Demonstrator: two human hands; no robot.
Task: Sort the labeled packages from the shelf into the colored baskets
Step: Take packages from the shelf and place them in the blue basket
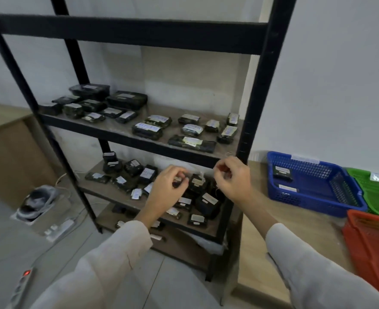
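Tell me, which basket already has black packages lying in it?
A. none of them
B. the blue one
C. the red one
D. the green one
B: two dark labeled packages lie inside the blue basket, while the visible parts of the green basket and the red basket show no black package.

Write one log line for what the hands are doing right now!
left hand: on small package, second shelf | right hand: curled, contents unclear | blue basket: two packages | green basket, red basket: contents unclear
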